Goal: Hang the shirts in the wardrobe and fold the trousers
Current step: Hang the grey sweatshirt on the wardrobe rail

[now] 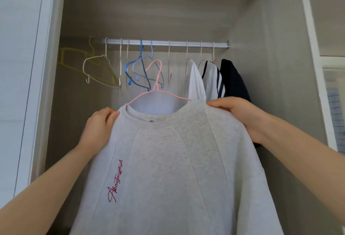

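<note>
- The left hand [99,128] is raised, its forearm angling up from the lower left. Thumb and curled fingers pinch the left shoulder of a pale grey sweatshirt [168,160].
- The right hand [240,113] reaches up from the lower right. Its fingers curl over the top edge of the right shoulder and grip the fabric.
- The sweatshirt is held spread in front of the open wardrobe [270,48], with red script lettering [115,180] on its chest.
- It sits on a pink wire hanger [156,86] whose arms run into the neck opening. The hook is below the rail [168,42], not over it.
- Empty yellow hangers [74,58], a white hanger [93,58] and blue hangers [139,66] hang on the rail's left and middle.
- On the right of the rail hang a white shirt [194,79], a white top with dark stripes [211,79] and a navy garment [233,79].
</note>
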### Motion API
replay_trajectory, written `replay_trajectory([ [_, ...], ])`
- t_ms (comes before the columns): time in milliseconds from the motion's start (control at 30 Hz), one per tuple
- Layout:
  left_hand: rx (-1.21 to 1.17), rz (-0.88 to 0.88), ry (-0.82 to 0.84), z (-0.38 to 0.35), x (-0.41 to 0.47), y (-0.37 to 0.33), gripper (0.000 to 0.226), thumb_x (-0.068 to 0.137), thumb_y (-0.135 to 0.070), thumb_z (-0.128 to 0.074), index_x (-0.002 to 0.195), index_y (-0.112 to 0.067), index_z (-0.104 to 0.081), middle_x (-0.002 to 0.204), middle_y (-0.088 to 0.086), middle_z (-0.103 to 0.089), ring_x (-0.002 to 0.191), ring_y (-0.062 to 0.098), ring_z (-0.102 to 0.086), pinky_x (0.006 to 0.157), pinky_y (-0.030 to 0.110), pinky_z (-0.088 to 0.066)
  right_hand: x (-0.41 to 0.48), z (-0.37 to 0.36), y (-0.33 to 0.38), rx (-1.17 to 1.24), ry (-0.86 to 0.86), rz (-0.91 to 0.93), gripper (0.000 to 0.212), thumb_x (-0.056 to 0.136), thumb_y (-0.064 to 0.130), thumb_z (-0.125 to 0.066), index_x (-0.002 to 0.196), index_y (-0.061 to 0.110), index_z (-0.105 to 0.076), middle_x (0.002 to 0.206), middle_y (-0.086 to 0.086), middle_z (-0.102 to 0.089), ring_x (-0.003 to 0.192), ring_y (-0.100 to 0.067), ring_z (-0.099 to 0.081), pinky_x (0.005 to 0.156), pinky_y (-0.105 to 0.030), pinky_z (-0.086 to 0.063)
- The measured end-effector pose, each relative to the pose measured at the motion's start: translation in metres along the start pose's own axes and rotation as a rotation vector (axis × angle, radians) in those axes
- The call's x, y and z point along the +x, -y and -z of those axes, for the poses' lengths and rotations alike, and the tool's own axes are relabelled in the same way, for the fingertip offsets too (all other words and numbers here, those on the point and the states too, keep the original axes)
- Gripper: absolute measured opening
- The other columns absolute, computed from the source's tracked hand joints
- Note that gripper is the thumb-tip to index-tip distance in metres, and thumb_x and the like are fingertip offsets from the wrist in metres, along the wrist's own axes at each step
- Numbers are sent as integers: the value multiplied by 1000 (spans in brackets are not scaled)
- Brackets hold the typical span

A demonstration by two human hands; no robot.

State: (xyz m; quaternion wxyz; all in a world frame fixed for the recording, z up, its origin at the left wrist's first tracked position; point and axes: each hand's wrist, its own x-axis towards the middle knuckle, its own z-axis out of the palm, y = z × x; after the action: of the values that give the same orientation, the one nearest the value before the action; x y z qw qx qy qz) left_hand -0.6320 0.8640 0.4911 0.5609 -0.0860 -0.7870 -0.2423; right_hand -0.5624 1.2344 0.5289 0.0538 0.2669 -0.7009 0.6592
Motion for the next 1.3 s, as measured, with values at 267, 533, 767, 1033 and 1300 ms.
replay_trajectory([
  [267, -119, 77, -58, -17, 21, -8, 33, 103, -25, -45, 83, 1, -52, 78, 15, -58, 77, 32, -53, 64, 37, -35, -11, 2, 17, -260, -18, -28, 37, 97, 36, -55, 110, 6, -70, 107, -7, -74, 98, -19, -71, 93, -36, -52],
  [533, -118, 130, 6, -40, 31, -22, 25, 99, -25, -54, 102, -5, -68, 101, 14, -56, 111, 32, -50, 92, 35, -35, -25, -16, 21, 205, -81, -37, 40, 98, 36, -50, 119, 7, -67, 115, -10, -70, 100, -25, -69, 88, -35, -53],
  [767, -547, 261, 198, -61, 32, -63, 54, 102, -35, -47, 152, -28, -29, 157, 4, -31, 140, 22, -37, 112, 35, -28, -37, -15, 44, 281, -161, 145, 33, 100, 28, -44, 96, 6, -68, 86, -8, -71, 74, -20, -70, 61, -24, -56],
  [1033, -737, 130, 499, -76, 23, -117, 54, 102, -34, -49, 153, -27, -33, 145, -17, -38, 135, 3, -36, 108, 22, -29, -41, -17, 62, 172, -337, 229, 27, 100, 21, -45, 87, 4, -62, 84, -9, -67, 75, -23, -65, 65, -26, -51],
  [1300, -860, 37, 630, -59, 9, -153, 55, 100, -50, -44, 151, -38, -30, 154, -21, -31, 138, 1, -32, 115, 32, -29, -4, -43, 73, 38, -465, 280, 24, 101, 21, -43, 83, 10, -54, 71, -5, -55, 62, -18, -55, 53, -22, -46],
])
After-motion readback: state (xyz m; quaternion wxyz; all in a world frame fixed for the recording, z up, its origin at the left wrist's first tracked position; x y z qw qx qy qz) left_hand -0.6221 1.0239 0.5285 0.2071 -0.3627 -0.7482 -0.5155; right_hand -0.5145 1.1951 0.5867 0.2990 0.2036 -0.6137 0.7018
